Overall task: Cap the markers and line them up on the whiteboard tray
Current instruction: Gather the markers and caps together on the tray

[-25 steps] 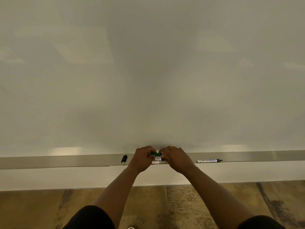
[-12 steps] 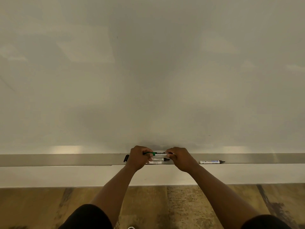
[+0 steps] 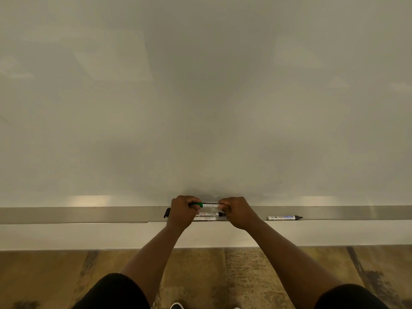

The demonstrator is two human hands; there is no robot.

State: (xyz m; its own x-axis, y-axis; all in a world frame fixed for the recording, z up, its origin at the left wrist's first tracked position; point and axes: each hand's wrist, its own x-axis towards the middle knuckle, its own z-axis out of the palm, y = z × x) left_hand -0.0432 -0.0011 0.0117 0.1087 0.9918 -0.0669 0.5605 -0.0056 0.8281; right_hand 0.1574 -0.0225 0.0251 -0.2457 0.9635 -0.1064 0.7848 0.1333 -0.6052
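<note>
A green marker (image 3: 208, 204) is held level just above the metal whiteboard tray (image 3: 89, 215). My left hand (image 3: 183, 211) grips its green end and my right hand (image 3: 237, 211) grips the other end. Under it two white markers (image 3: 206, 216) lie side by side on the tray, partly hidden by my hands. A loose black cap (image 3: 167, 212) lies on the tray just left of my left hand. Another white marker with a black tip (image 3: 284, 217) lies on the tray to the right of my right hand.
The whiteboard (image 3: 200, 97) fills the view above the tray. A white ledge (image 3: 66, 235) runs below the tray, with a brown patterned floor (image 3: 211, 275) beneath. My shoe tip (image 3: 177, 306) shows at the bottom edge.
My hands drew apart along the green marker, so more of its white barrel shows, and both hands rose slightly above the tray.
</note>
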